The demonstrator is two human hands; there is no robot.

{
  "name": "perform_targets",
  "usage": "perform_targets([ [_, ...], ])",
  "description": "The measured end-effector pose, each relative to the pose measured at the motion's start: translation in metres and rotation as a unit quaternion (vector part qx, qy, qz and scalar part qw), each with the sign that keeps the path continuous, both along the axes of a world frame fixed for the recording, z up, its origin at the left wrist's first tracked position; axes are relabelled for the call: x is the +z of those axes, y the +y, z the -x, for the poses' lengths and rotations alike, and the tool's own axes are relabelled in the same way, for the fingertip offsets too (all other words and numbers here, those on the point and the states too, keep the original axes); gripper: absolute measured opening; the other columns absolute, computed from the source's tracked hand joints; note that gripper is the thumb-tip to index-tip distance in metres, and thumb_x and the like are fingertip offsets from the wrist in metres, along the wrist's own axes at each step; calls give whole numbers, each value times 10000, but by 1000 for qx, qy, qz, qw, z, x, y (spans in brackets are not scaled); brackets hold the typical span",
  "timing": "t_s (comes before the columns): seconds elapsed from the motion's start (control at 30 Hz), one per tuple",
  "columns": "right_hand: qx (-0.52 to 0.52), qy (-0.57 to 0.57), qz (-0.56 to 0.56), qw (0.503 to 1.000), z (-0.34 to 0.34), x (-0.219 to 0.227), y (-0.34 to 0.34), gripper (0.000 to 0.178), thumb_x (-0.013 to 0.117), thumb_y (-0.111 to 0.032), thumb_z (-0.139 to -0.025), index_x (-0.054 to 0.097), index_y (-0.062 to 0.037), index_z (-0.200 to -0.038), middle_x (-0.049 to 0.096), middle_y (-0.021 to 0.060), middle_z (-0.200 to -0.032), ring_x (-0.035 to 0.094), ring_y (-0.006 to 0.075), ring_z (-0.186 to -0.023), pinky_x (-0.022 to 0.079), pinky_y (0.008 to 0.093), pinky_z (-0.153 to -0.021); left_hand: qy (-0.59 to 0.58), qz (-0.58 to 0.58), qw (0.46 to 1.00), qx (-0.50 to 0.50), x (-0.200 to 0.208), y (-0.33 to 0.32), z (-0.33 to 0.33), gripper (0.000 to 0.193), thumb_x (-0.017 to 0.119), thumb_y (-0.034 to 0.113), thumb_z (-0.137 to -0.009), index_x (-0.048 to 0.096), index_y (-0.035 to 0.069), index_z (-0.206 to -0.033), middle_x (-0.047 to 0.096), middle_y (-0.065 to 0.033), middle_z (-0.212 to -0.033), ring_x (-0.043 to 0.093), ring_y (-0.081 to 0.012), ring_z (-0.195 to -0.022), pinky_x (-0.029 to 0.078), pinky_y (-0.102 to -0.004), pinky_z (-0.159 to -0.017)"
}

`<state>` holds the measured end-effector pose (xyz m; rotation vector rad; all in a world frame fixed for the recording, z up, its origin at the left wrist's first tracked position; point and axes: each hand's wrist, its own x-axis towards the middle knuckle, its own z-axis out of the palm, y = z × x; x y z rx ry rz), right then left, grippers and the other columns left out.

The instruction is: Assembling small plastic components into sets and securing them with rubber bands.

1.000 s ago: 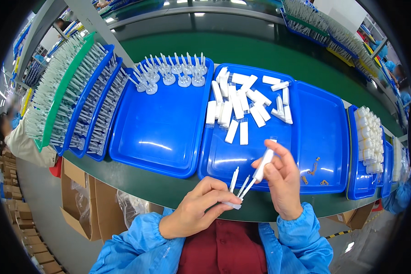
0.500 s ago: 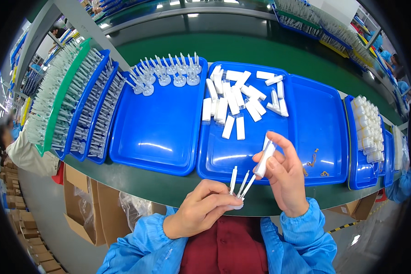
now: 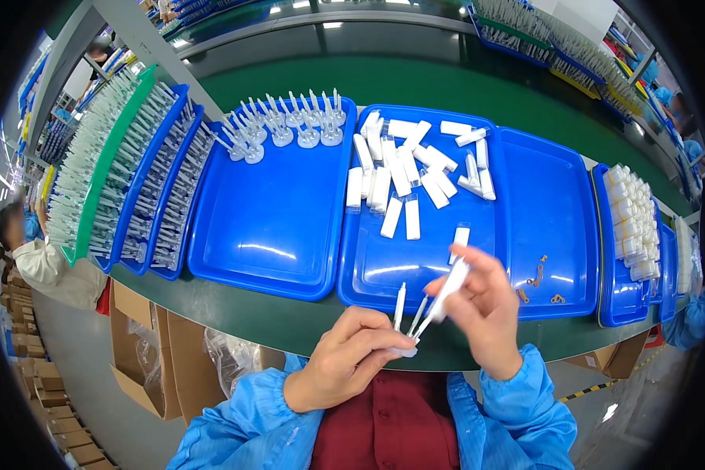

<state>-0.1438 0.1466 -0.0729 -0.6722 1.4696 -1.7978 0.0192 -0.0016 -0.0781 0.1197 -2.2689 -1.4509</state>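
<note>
In my left hand is a small stand with a pale round base and several thin white rods rising from it, the fingers pinched around the base. My right hand grips a white tube, slightly blurred, between thumb and fingers. The tube tilts, its lower end at one of the rods; whether it is over the rod I cannot tell. Just beyond my right fingers shows another white tube, partly hidden by them. Many similar white tubes with clear ends lie loose in the middle blue tray.
A left blue tray holds several rod stands along its far side. Stacked trays of stands rise at far left. The right blue tray has small orange-brown bits. White cylinders fill a tray beyond.
My right hand has moved slightly down and left with the white tube, toward the rods. More of the tube beyond the fingers now shows. My left hand stays nearly still.
</note>
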Motion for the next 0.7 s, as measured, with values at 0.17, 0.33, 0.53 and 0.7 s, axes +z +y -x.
perform_targets([
  [0.17, 13, 76, 60, 995, -12, -6, 0, 594, 715, 13, -923, 435, 25, -1447, 691, 198, -1160, 701, 210, -1027, 565, 317, -889, 63, 57, 994, 71, -8, 1, 7, 425, 834, -66, -718, 676, 79, -1084, 670, -106, -1038, 690, -266, -901, 575, -341, -714],
  [0.33, -8, 165, 44, 985, -20, -14, -2, 533, 752, 9, -888, 532, 25, -1373, 689, 181, -1173, 697, 197, -978, 558, 310, -858, 109, 89, 988, 57, -27, -3, 10, 419, 805, -123, -723, 644, 70, -1059, 638, -114, -1021, 679, -240, -889, 560, -330, -727],
  [0.53, -145, 639, -326, 682, 60, -24, -15, 383, 776, -223, -851, 673, 24, -1125, 618, 149, -1003, 567, 328, -947, 456, 416, -805, 91, 138, 982, 94, -26, -5, 17, 395, 793, -138, -725, 674, 67, -1041, 625, -106, -1013, 657, -221, -844, 535, -325, -704],
  [0.7, -41, 423, -269, 864, 46, -27, -22, 355, 745, -171, -895, 634, 0, -1186, 674, 124, -983, 638, 254, -904, 484, 329, -815, 68, 176, 980, 62, -25, -11, 20, 350, 820, -76, -714, 736, 92, -1009, 654, -57, -955, 652, -223, -806, 517, -325, -673],
])
